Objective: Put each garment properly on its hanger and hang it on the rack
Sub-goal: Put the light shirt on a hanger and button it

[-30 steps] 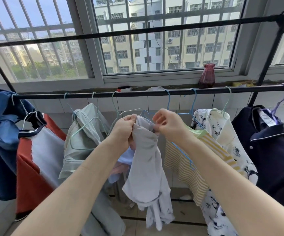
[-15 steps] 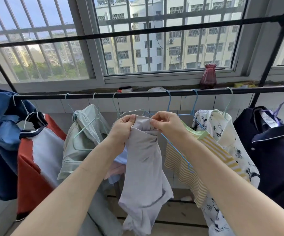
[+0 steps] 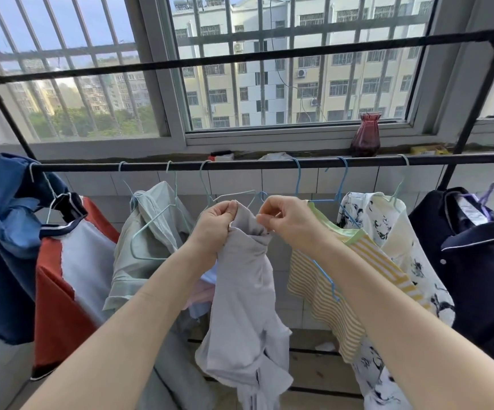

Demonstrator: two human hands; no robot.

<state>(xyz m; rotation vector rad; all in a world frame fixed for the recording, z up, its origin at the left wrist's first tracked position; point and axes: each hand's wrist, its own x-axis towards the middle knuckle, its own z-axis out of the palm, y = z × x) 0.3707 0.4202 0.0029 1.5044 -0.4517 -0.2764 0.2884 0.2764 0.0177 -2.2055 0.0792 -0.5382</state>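
1. A grey garment point(image 3: 245, 294) is held up in front of the middle of the rail point(image 3: 269, 165), below it and not hung on it.
2. Its top edge is pinched by the left hand point(image 3: 214, 224), fingers and thumb closed on the cloth at the left.
3. The same edge is pinched at the right by the right hand point(image 3: 290, 220), fingers curled onto the fabric.
4. The rest of the garment is left hanging loose between the forearms.
5. Just behind the hands, pale wire hangers point(image 3: 233, 196) are seen hooked on the rail; whether the garment is on one cannot be told.
6. Toward the rail's left end, a blue garment point(image 3: 3, 232) and a red-and-white top point(image 3: 62, 276) are hung, then a pale green shirt point(image 3: 151, 232).
7. Toward the right end, a striped yellow top point(image 3: 328, 291), a floral shirt point(image 3: 387, 238) and a navy shirt point(image 3: 476, 276) are hung.
8. A dark red vase point(image 3: 365, 139) is stood on the sill behind the rail.
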